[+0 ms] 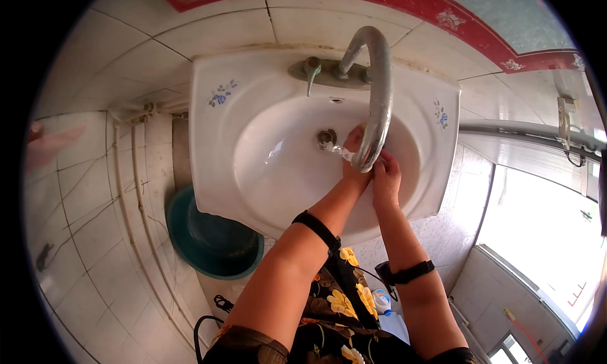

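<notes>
Over the white sink (265,174), both my hands are close together under the curved metal tap (379,92). Water (341,151) runs from the spout toward the drain (327,137). My left hand (355,139) is in the basin, just right of the drain; the spout covers much of it and its fingers are hard to make out. Beside my left wrist and against the spout's end, my right hand (387,179) has its fingers bent and drawn together. Whatever lies between them is hidden. Black straps with small devices go round both forearms.
A tap handle (312,73) stands at the sink's back. Below left is a dark green tub (212,237), with pipes (136,193) along the tiled wall. A white bottle (382,301) is low between my arms. At right is a bright window (537,231).
</notes>
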Action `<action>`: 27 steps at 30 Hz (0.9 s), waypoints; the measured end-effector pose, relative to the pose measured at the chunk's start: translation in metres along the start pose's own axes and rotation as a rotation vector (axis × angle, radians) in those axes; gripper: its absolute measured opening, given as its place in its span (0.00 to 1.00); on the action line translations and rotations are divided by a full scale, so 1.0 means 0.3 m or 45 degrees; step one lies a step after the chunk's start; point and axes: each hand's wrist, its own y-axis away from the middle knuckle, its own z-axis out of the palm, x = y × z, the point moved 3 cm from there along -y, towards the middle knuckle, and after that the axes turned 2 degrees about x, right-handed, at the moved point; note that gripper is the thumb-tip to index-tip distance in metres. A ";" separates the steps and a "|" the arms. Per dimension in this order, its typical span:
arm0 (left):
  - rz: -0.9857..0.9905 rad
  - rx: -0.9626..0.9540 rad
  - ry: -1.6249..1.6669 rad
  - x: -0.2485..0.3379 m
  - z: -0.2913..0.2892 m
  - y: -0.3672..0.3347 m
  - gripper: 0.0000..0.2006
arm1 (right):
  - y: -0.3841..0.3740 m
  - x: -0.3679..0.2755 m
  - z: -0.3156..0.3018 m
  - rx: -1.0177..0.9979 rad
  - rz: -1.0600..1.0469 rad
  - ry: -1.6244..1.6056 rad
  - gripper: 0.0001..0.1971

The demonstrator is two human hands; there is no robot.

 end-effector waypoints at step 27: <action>-0.016 0.365 -0.190 0.191 -0.059 -0.106 0.15 | -0.044 -0.234 -0.157 -0.345 -0.240 -0.060 0.14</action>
